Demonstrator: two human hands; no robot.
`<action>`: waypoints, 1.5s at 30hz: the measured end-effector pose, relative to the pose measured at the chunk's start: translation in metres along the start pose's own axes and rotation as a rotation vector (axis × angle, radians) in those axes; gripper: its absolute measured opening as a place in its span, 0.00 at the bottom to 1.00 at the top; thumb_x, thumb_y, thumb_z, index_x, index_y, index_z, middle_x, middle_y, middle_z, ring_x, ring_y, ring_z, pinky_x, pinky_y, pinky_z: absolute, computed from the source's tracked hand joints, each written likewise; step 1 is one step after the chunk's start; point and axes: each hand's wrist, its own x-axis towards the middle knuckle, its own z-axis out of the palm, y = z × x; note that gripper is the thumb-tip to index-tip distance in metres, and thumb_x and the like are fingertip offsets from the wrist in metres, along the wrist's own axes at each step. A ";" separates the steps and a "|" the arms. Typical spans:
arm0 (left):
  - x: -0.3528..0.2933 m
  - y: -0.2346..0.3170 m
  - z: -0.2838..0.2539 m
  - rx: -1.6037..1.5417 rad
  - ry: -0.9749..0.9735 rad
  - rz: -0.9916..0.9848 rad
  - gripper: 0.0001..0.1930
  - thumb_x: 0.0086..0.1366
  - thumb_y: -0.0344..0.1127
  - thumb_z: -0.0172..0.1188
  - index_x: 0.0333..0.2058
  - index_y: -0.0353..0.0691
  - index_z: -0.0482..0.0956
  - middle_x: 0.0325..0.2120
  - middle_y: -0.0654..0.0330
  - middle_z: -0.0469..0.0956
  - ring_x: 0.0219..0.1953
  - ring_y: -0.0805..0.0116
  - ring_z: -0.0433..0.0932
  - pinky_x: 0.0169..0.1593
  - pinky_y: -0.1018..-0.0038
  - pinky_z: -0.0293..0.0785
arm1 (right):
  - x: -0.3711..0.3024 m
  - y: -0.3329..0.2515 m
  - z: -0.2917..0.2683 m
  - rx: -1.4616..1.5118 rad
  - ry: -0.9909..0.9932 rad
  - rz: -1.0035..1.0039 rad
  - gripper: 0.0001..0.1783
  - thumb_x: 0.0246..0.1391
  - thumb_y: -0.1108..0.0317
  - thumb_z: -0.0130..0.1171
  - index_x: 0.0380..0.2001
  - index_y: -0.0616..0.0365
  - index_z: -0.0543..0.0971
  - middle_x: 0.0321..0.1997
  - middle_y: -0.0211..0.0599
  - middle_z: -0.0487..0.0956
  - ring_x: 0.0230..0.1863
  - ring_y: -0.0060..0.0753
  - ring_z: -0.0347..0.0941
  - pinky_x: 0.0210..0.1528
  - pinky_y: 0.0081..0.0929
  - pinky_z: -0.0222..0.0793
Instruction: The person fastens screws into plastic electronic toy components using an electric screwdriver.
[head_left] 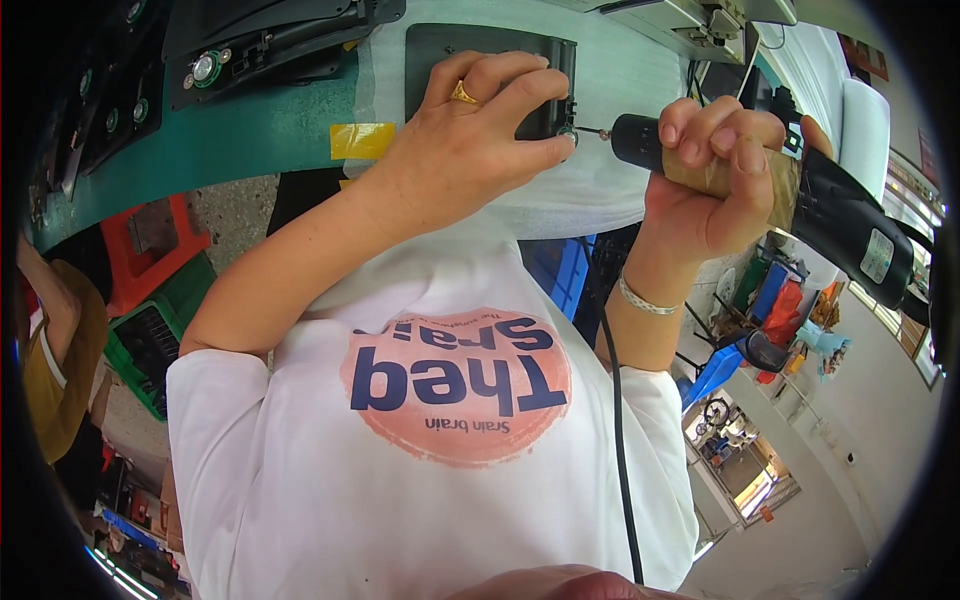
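Note:
My right hand (725, 165) is wrapped around an electric screwdriver (855, 215), a black tool with tan tape about its grip. Its thin bit points left, and the tip is at the side edge of a black plastic panel (430, 75), next to a small round shiny part (570, 138). My left hand (490, 125), wearing a ring, lies over the panel. Its fingers curl at that same edge, with the thumb by the round part. Part of the panel is hidden under the left hand, and I cannot make out a screw on the bit.
White foam sheeting (610, 90) lies under the panel on a green table (250, 140). More black panels (270, 60) with round metal parts are stacked at the left. Yellow tape (362, 141) marks the table edge. A black cable (618, 430) hangs before my shirt. Another person's arm (50, 300) shows far left.

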 end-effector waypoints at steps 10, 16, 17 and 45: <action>0.000 0.000 0.000 0.022 -0.020 0.009 0.16 0.49 0.33 0.71 0.39 0.56 0.87 0.54 0.66 0.73 0.62 0.60 0.68 0.60 0.59 0.60 | 0.002 0.006 0.000 -0.003 -0.036 -0.018 0.33 0.58 0.81 0.55 0.64 0.55 0.58 0.27 0.37 0.74 0.20 0.32 0.70 0.24 0.40 0.76; -0.001 0.001 -0.002 0.011 -0.036 -0.005 0.16 0.50 0.34 0.71 0.40 0.56 0.88 0.53 0.66 0.73 0.62 0.60 0.68 0.61 0.58 0.61 | 0.007 0.005 0.008 -0.014 -0.051 0.017 0.33 0.58 0.81 0.58 0.63 0.57 0.58 0.26 0.39 0.75 0.19 0.32 0.70 0.24 0.38 0.76; -0.001 0.001 -0.001 0.005 -0.037 -0.010 0.15 0.51 0.34 0.71 0.40 0.56 0.88 0.53 0.66 0.74 0.62 0.60 0.68 0.61 0.58 0.61 | 0.009 0.003 0.015 -0.095 -0.080 0.029 0.33 0.58 0.82 0.59 0.63 0.58 0.57 0.26 0.40 0.75 0.19 0.31 0.70 0.24 0.37 0.75; 0.002 -0.004 0.001 -0.003 -0.004 0.006 0.14 0.51 0.33 0.70 0.38 0.55 0.88 0.46 0.63 0.74 0.57 0.60 0.70 0.64 0.55 0.64 | 0.001 0.015 0.016 -0.110 -0.196 -0.069 0.42 0.55 0.83 0.67 0.65 0.51 0.54 0.27 0.35 0.75 0.20 0.26 0.72 0.28 0.31 0.78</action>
